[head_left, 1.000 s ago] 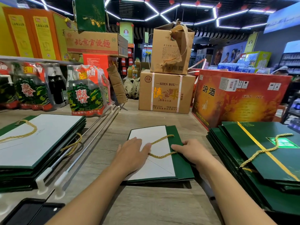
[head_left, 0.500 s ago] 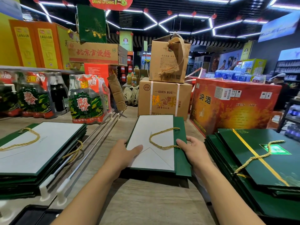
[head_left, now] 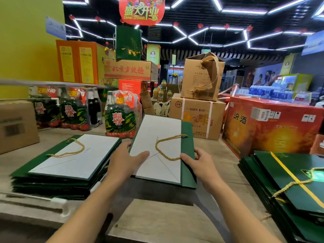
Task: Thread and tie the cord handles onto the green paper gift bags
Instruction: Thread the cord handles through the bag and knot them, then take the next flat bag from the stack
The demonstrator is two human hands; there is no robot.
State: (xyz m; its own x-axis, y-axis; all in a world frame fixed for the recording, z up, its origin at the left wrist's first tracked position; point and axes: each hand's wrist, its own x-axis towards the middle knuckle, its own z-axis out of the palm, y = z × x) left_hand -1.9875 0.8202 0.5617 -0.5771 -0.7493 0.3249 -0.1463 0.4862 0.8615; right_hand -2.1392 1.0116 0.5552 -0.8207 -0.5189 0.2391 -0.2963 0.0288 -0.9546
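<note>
A flat green paper gift bag (head_left: 188, 155), white panel facing up, is lifted off the wooden table in front of me. A gold cord handle (head_left: 164, 148) loops across its upper face. My left hand (head_left: 127, 161) grips the bag's left edge with the thumb on the white panel. My right hand (head_left: 199, 163) grips the green right edge near the cord's lower end. A stack of flat green bags with a gold cord (head_left: 66, 165) lies to the left. Another stack of green bags (head_left: 289, 183) lies at the right.
Packs of green-labelled bottles (head_left: 121, 116) stand behind the left stack. Cardboard cartons (head_left: 196, 116) and a red printed box (head_left: 271, 127) stand at the back. A brown carton (head_left: 15, 125) sits at far left. The wooden tabletop (head_left: 163, 223) lies below the bag.
Both hands have lifted the bag off the table and carried it up and leftward toward the left stack. The camera view has tilted upward.
</note>
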